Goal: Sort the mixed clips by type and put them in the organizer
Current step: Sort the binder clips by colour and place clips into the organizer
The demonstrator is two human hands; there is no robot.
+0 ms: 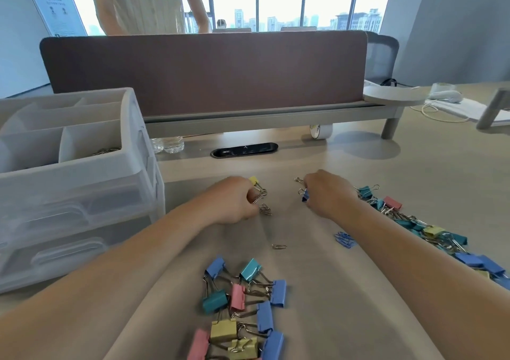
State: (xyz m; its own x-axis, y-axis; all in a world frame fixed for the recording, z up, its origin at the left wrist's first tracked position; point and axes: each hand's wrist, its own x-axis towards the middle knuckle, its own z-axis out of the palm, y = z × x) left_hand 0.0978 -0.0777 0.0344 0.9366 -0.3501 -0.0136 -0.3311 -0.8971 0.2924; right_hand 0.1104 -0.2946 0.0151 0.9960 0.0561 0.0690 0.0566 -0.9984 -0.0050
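Beige worktop (358,166). Left edge: white organizer (82,194). Near edge, centre: pile of coloured binder clips (242,304). Right edge: second strip of binder clips (430,232), with blue paper clips (344,239) just beside it. Centre: one silver paper clip (279,246), and a few more silver paper clips (265,210) further back. Far edge: tape roll (320,131), two water bottles (172,144), black cable port (244,149).

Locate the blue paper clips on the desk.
In the head view, the blue paper clips lie right of centre, beside the right forearm, with a lone silver paper clip to their left.
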